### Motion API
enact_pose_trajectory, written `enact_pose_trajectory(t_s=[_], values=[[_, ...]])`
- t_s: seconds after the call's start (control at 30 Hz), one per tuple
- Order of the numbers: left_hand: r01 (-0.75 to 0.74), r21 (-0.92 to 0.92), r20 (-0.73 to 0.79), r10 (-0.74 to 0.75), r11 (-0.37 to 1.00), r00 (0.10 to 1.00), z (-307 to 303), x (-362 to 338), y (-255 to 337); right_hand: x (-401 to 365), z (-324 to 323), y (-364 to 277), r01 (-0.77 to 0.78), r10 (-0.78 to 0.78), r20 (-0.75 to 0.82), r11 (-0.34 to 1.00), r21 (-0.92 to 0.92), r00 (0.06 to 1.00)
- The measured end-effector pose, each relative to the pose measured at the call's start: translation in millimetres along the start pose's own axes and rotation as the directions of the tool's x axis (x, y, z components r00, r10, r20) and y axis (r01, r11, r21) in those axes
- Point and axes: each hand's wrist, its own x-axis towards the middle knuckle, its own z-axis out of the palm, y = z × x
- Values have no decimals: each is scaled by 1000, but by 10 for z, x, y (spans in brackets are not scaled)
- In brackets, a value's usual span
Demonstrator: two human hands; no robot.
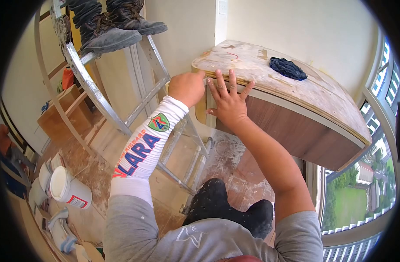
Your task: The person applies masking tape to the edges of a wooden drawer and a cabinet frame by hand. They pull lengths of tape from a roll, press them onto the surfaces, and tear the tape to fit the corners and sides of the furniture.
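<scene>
My left hand (187, 88), below a white sleeve, is closed in a fist at the left front corner of the cabinet (296, 124). Whatever its fingers may hold is hidden; only a small pale bit shows beside them. My right hand (230, 97) lies with spread fingers against the cabinet's upper front edge, its fingertips reaching the worn, stained top (248, 56). Wood-grain panelling covers the front below a pale strip. A dark crumpled cloth (288, 69) rests on the top, away from both hands.
Left of the cabinet stands an aluminium stepladder (88, 85) with another person's boots (110, 39) on it. A white bucket (70, 187) and bags sit on the dusty floor at lower left. Windows (352, 192) line the right. A cardboard box (65, 111) is behind the ladder.
</scene>
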Motion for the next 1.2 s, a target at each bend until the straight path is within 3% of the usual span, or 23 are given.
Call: enact_pose_trajectory(t_s=[0.1,0.43,0.53,0.6,0.63,0.7,0.73,0.83,0.93,1.03,1.13,1.2], values=[[3,-38,19,-2,999,1000,52,-8,-38,-2,50,-29,-16,16,-18,1000,-6,1000],[-65,8,-168,65,998,984,131,-238,135,20,258,-110,-38,35,-76,999,-33,996],[-116,-40,-147,109,992,983,87,-428,268,61,394,-170,-113,65,-260,978,-173,963],[-190,-107,-127,176,976,976,76,-685,362,53,340,-189,-129,88,-196,970,-208,977],[-162,-153,-130,142,975,981,74,-780,352,33,271,-212,-128,93,-160,966,-225,983],[-112,-240,-151,77,964,985,62,-914,226,-1,77,-168,-69,68,-28,997,-20,997],[-19,-220,-109,-5,975,994,69,-981,132,-13,22,-138,-49,46,34,996,81,998],[225,-349,-52,-259,910,964,68,-1075,16,-1,-37,-122,-45,42,43,995,92,998],[217,-409,-269,-345,886,899,189,-939,-77,-24,-84,-112,-10,7,31,994,104,1000],[294,-520,-215,-457,802,863,175,-652,-89,-81,64,20,73,-66,-60,989,129,996],[234,-513,-208,-384,826,899,166,-470,-111,-120,167,83,126,-107,-158,985,118,982],[239,-566,-198,-412,789,890,182,-402,-108,-122,188,71,107,-86,-219,991,82,972]])
